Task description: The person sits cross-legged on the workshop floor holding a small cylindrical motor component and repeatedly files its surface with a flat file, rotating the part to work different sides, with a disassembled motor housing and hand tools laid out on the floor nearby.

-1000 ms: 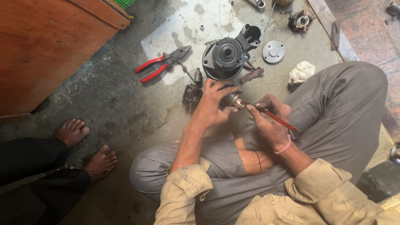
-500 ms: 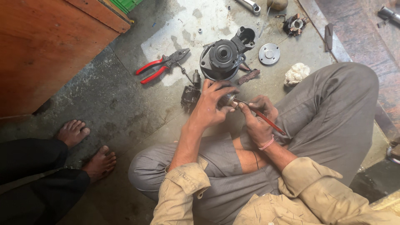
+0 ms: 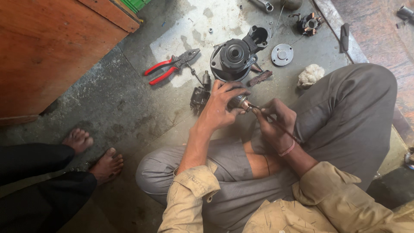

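Over the lap, the right hand pinches a thin red-handled tool, tip at the small metal part gripped by the left hand. Best kept steady, pressed lightly. Beyond lie the motor housing and red pliers on the floor.

head camera — looking down, close overhead

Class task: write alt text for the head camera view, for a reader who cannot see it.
A person sitting cross-legged on a concrete floor grips a small metal part in the left hand and works its end with a thin red-handled tool held in the right hand. Red-handled pliers and a dark motor housing lie ahead; another person's bare feet stand at left.
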`<state>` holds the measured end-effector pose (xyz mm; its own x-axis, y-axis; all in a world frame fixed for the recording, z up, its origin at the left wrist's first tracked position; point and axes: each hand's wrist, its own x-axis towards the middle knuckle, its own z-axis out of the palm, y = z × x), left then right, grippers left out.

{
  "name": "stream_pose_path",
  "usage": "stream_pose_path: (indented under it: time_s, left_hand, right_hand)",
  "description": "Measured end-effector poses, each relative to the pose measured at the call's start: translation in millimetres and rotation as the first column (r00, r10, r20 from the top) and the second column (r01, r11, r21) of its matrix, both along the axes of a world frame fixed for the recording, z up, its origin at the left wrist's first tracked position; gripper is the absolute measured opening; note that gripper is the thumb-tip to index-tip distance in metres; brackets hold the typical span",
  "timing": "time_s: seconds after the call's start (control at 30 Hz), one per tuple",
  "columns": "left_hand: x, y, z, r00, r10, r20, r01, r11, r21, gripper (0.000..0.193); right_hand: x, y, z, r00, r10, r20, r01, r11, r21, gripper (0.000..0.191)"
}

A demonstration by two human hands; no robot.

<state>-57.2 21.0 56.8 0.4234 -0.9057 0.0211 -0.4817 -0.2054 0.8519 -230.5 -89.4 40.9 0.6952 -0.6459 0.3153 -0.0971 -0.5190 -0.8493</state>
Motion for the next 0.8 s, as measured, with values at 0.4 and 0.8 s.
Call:
stream_pose_path:
  time_s: [0.4,0.8]
  left_hand:
    - [2,-2,2,1.0,-0.001,0.026,0.002,1.0,-0.025,0.059]
    - [0,-3,5,1.0,-0.007,0.015,0.007,1.0,-0.006,0.059]
  right_hand:
    - [-3,-16,10,0.991,0.061,-0.118,-0.026,0.959,0.283,0.025]
    - [4,-5,11,0.994,-0.002,-0.108,0.017,0.991,0.133,0.027]
